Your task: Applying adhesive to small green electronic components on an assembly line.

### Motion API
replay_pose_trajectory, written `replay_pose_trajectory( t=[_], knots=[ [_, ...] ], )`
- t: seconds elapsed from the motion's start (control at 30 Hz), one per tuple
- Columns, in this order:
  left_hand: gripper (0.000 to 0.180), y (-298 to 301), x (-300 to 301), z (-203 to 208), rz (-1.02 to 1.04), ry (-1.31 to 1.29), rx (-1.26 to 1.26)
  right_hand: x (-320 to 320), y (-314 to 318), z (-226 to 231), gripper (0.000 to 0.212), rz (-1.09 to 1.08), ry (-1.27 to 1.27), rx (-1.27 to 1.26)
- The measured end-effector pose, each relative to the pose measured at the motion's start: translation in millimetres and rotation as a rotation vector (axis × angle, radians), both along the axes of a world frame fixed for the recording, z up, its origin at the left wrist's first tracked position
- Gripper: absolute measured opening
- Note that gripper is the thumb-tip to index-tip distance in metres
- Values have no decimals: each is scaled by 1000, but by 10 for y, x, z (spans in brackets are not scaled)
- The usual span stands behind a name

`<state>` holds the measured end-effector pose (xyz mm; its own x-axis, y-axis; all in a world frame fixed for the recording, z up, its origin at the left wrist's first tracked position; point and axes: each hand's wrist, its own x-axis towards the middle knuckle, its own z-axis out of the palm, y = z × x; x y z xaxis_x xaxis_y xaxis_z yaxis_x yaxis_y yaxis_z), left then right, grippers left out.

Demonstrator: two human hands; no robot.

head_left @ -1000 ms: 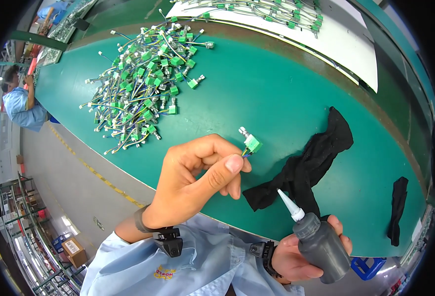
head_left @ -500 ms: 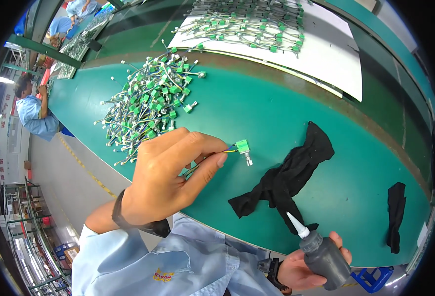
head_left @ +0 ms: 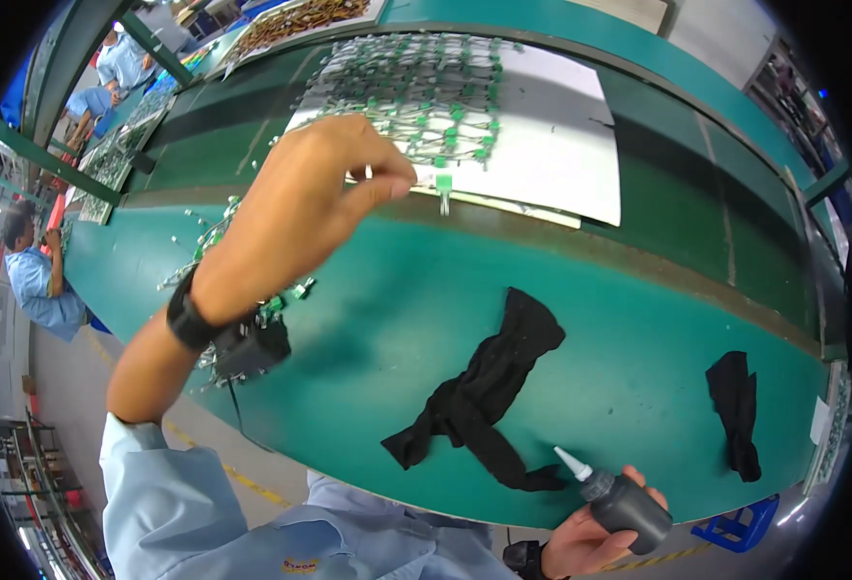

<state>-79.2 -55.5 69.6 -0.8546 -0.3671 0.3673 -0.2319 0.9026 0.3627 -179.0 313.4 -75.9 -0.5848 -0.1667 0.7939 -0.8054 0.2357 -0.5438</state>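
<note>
My left hand (head_left: 315, 188) is closed in a pinch over the near edge of a white board (head_left: 561, 145). From its fingertips sticks out a small wired component with a green block (head_left: 444, 183) and a metal shaft pointing down. Rows of similar green wired components (head_left: 426, 106) lie on the board just beyond the hand. Low on the right, my right hand (head_left: 585, 546) is wrapped round a dark squeeze bottle (head_left: 629, 510) with a white pointed nozzle, tilted up to the left. My left forearm hides most of a loose heap of green wired components (head_left: 215, 232).
A crumpled black cloth (head_left: 489, 387) lies mid-table, with a smaller black cloth (head_left: 735, 416) farther right. The green table (head_left: 358, 387) meets a raised brown edge before the board. Another person (head_left: 34, 280) works at the far left; a blue stool (head_left: 735, 522) stands below right.
My left hand has moved forward and up from the near table to the board, carrying the green component. My right hand still holds the bottle. The whole view has shifted, showing more beyond the board.
</note>
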Motion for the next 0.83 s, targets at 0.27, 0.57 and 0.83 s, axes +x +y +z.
replay_pose_trajectory(
  t=[0.27, 0.57, 0.83],
  knots=[
    [12, -1195, -1249, -206, -63, -39, 124, 50, -251, 332, 48, 242, -440, -321],
    [14, -2347, -2506, -564, 21, -85, -3, 103, -151, 322, 57, 128, -599, -322],
    [16, -2539, -2878, -814, 62, -150, 1, 267, -6, 31, 70, 75, -782, -507]
  ],
)
